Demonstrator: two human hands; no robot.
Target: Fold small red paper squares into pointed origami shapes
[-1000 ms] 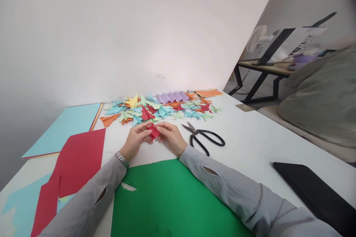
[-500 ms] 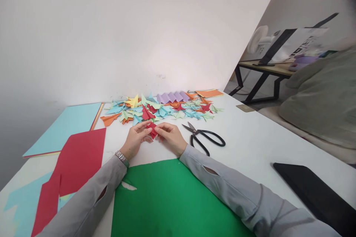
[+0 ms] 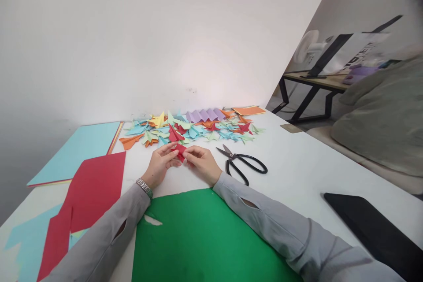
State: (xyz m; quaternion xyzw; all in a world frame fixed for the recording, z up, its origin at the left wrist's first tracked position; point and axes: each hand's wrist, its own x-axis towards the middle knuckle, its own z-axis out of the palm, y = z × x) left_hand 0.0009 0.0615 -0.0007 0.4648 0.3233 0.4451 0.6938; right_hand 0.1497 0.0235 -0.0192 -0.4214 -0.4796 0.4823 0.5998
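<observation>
A small folded piece of red paper (image 3: pixel 180 150) is held between both hands above the white table, just beyond the green sheet. My left hand (image 3: pixel 161 164) pinches its left side with thumb and fingers. On the right side, my right hand (image 3: pixel 200 162) grips it between thumb and index finger. Behind the hands lies a pile of folded paper shapes (image 3: pixel 194 132) in several colours, with a red folded one (image 3: pixel 175 134) nearest. Black-handled scissors (image 3: pixel 232 156) rest with parted blades to the right of my right hand.
A green sheet (image 3: pixel 198 238) lies under my forearms. Red paper (image 3: pixel 99 185) and a light blue stack (image 3: pixel 82 147) are at the left. At the right are a black flat object (image 3: pixel 370 229) and a seated person (image 3: pixel 383 114). Orange paper (image 3: pixel 249 110) lies by the wall.
The small red paper has turned slightly between my fingers and shows a flatter, squarer outline. Both hands have shifted very slightly left and keep their hold.
</observation>
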